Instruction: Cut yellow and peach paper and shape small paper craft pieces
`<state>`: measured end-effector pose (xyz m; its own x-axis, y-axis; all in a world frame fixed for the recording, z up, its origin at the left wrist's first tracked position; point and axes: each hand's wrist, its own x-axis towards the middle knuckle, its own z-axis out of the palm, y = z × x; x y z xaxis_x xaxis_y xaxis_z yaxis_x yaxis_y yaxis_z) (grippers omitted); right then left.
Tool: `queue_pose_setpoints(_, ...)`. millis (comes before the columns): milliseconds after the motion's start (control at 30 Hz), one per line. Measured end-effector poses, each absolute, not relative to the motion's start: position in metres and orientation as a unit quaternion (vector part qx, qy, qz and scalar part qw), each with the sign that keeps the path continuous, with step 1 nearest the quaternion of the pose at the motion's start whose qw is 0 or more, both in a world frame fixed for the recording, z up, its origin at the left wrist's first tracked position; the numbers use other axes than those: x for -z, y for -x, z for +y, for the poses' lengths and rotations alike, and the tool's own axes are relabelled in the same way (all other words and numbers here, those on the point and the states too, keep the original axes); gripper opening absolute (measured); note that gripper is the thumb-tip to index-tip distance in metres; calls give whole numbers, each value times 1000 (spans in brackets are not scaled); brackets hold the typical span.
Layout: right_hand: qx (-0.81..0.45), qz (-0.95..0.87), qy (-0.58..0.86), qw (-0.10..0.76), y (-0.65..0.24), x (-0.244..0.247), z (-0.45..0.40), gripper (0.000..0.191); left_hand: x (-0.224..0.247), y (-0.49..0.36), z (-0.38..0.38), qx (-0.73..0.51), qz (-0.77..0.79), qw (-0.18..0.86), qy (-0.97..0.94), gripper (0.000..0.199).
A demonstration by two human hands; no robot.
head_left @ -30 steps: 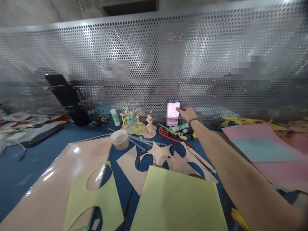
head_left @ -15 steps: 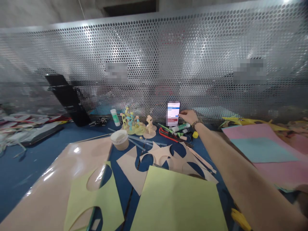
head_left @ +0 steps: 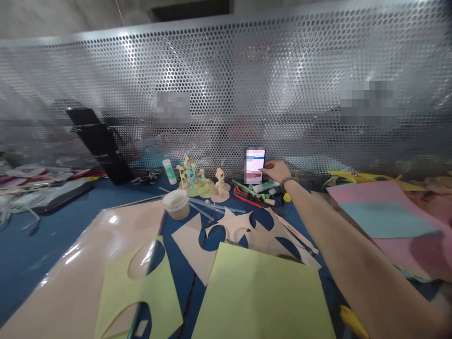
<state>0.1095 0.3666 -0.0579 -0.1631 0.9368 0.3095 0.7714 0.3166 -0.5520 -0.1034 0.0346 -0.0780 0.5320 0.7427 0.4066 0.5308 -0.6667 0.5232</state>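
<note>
Right hand (head_left: 274, 170) loosely open, gripping nothing, one fingertip (head_left: 263, 166) apparently on the smartphone (head_left: 254, 162) propped upright against the perforated metal panel (head_left: 226, 94) on the far side, where light contact suits; left hand out of view.

The perforated screen (head_left: 226, 94) was bright bare metal, punched with round holes. The peach sheet (head_left: 70, 278) looked smooth and glossy, almost plastic, while the pale green paper (head_left: 257, 296) and pink paper (head_left: 399, 249) stayed matt. The phone (head_left: 254, 165) showed smooth glass, the small tub (head_left: 175, 205) was translucent plastic, and the blue surface (head_left: 28, 254) had a faint sheen.
</note>
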Motion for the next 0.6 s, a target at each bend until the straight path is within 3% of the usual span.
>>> queue_pose_setpoints(233, -176, -725, 564, 355, -115, 46, 346, 28, 90, 101, 49, -291, 367, 189, -863, 25)
queue_pose_setpoints(600, -279, -632, 523, 498, -105, -11, 220, 26, 82, 89, -47, -257, 280, 223, -898, 18)
